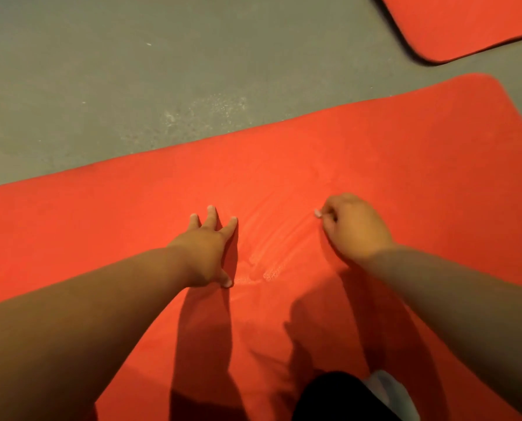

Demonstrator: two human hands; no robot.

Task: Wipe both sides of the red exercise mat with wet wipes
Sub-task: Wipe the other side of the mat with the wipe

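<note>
Grey floor (pixel 101 71); left hand (pixel 205 250) presses red mat (pixel 405 162).

No writing, label, brand, number or sign can be read on the mat (pixel 375 165), the floor (pixel 101 71) or anywhere else in view.

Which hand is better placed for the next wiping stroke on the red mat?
Right, probably: the right hand is curled on the red mat beside the wet streaks, perhaps round a wipe, though none shows clearly. The left hand presses flat, fingers spread, bracing the mat.
</note>
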